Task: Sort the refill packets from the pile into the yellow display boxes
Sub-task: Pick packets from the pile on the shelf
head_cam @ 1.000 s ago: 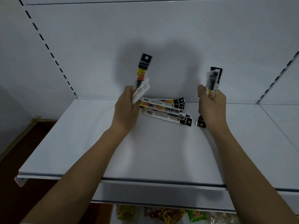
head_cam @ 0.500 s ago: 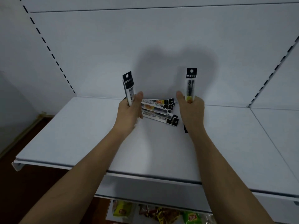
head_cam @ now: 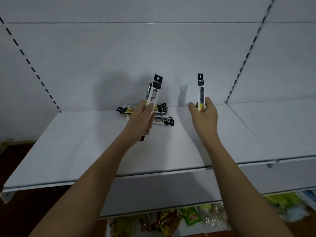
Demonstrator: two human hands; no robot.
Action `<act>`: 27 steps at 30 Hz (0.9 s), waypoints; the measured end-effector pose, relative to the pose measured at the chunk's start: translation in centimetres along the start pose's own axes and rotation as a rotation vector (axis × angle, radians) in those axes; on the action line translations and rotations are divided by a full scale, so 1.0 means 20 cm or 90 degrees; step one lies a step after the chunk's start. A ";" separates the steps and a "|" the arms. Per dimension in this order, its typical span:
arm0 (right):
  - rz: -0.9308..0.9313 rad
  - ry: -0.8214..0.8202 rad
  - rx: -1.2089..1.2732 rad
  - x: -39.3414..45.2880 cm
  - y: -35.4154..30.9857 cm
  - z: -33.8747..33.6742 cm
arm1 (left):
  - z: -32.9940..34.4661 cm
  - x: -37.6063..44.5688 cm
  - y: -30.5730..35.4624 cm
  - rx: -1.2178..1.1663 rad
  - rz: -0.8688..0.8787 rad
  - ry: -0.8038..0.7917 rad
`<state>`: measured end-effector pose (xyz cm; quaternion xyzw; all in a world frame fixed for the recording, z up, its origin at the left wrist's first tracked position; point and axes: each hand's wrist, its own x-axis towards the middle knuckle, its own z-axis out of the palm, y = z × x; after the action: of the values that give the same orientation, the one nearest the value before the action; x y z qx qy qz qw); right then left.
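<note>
My left hand [head_cam: 142, 119] grips refill packets [head_cam: 154, 90], slim white sleeves with black tops, held upright above the shelf. My right hand [head_cam: 204, 115] holds another refill packet [head_cam: 201, 89] upright, a little to the right. Behind and beside my left hand a small pile of refill packets [head_cam: 162, 117] lies flat on the white shelf [head_cam: 85, 142] near the back wall; part of it is hidden by my hand. No yellow display box is in view.
The shelf has a white back panel with slotted uprights [head_cam: 34, 69] at left and right. A second shelf section [head_cam: 273, 125] adjoins on the right. Snack bags [head_cam: 171, 219] lie on the lower shelf below the front edge.
Both hands have stayed raised with their packets; the left-hand packets tilted and the hands spread apart again. The view shifted, showing more of the lower shelf.
</note>
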<state>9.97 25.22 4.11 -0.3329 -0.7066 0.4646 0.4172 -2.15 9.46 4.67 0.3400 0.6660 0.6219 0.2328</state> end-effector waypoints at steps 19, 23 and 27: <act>0.255 0.181 -0.318 -1.34 0.13 -1.29 | 1.06 -0.66 -0.04 0.046 0.060 -0.484; 0.387 0.129 -0.345 -1.63 0.28 -1.63 | 1.36 -0.83 -0.12 0.096 0.060 -0.493; 0.437 0.152 -0.337 -1.87 0.40 -1.94 | 1.68 -1.06 -0.20 0.145 0.044 -0.529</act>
<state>61.54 10.56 -5.25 -0.6943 -0.5968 0.3379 0.2181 35.88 16.20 -5.57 0.6070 0.5683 0.3621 0.4213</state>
